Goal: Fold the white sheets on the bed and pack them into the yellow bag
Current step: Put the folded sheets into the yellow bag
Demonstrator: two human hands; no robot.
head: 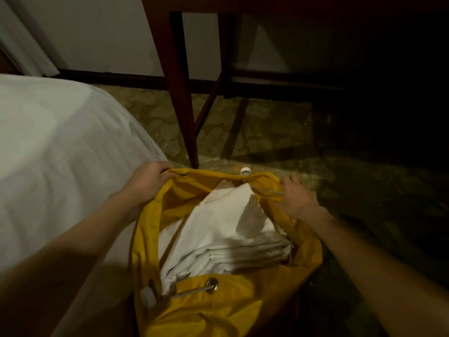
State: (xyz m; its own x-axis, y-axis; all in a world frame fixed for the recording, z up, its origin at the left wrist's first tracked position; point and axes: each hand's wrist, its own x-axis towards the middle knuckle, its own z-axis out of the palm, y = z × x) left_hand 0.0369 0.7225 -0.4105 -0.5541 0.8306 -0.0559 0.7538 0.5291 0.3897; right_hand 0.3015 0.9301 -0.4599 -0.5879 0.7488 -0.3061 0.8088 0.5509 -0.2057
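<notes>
The yellow bag (213, 310) stands on the carpet beside the bed, its mouth wide. Folded white sheets (226, 234) lie stacked inside it, filling most of the opening. My left hand (145, 181) grips the bag's far left rim, fingers curled over the fabric. My right hand (295, 198) holds the far right rim, pinching the yellow edge near a white drawstring. A white cord stopper (245, 171) sits on the far rim between my hands. A metal eyelet (211, 284) with a white cord shows on the near rim.
The bed (53, 152) with a white cover fills the left side. A dark wooden table leg (183, 98) stands just beyond the bag, with a crossbar behind it. Patterned carpet (279, 132) spreads to the right, fading into deep shadow.
</notes>
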